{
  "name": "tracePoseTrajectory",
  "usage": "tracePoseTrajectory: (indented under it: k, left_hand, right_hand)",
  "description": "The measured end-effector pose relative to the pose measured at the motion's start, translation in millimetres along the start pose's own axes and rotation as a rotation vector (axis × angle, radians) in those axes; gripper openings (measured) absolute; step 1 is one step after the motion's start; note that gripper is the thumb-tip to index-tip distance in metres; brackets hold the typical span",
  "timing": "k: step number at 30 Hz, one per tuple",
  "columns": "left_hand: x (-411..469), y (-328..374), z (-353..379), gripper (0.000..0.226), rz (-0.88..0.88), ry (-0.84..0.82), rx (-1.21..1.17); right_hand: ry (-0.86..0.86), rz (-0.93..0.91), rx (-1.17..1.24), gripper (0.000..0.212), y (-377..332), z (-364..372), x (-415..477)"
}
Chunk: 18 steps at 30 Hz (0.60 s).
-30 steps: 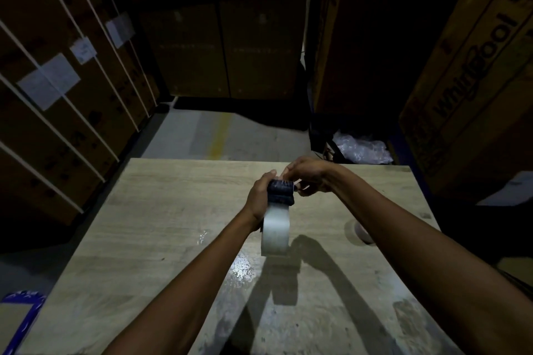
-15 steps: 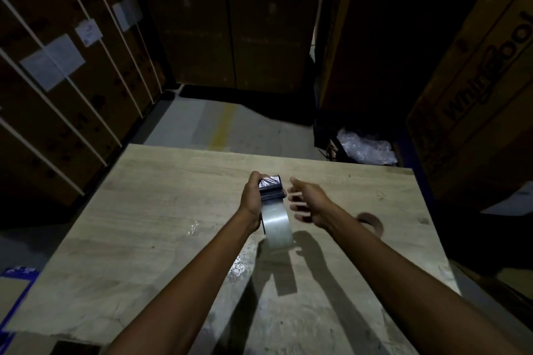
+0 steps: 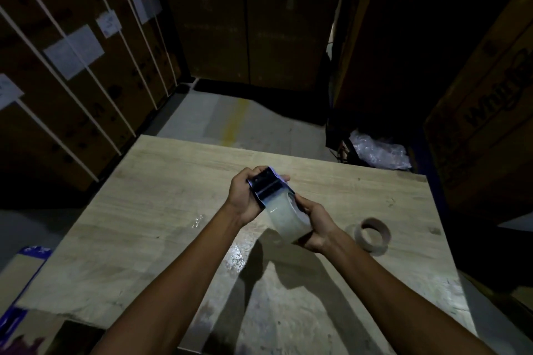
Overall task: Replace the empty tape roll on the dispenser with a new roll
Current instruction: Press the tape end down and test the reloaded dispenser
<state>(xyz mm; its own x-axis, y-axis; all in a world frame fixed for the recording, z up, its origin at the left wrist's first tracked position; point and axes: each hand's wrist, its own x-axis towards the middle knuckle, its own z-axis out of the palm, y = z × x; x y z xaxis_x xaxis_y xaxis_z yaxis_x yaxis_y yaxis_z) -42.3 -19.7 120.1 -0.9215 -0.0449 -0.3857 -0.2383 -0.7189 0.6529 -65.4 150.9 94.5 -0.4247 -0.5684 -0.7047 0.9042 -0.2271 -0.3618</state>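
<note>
Above the middle of the wooden table, my left hand grips the dark metal tape dispenser. A clear new tape roll sits in the dispenser, tilted toward me and to the right. My right hand wraps around the roll from its right side and underneath. The empty brown cardboard core lies flat on the table to the right of my hands, apart from them.
Stacked strapped cartons with paper labels line the left. Large cardboard boxes stand at the right, with crumpled clear plastic on the floor beyond the table's far right corner. Bare concrete floor lies ahead.
My right hand left the dispenser's top, opened briefly, then closed on the tape roll from below. The dispenser and roll tilted toward the right. The empty core came into full view.
</note>
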Motion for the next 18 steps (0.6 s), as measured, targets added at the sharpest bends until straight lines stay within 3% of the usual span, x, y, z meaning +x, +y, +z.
tracePoseTrajectory:
  k: [5,11,14,18]
  left_hand:
    - [-2,24,-20,0.03,-0.06,-0.054,0.203]
    - [-5,47,-36,0.01,-0.053,0.052,0.537]
    - [-3,54,-45,0.017,-0.059,0.109,0.672]
    - [1,60,-59,0.015,-0.037,0.118,0.852]
  right_hand:
    - [-0.007,-0.067,-0.048,0.034,-8,-4,6]
    - [0.015,-0.282,-0.186,0.044,-13,0,12]
    - [0.111,-0.409,-0.313,0.056,-16,1,14]
    - [0.256,-0.597,-0.531,0.04,-16,3,15]
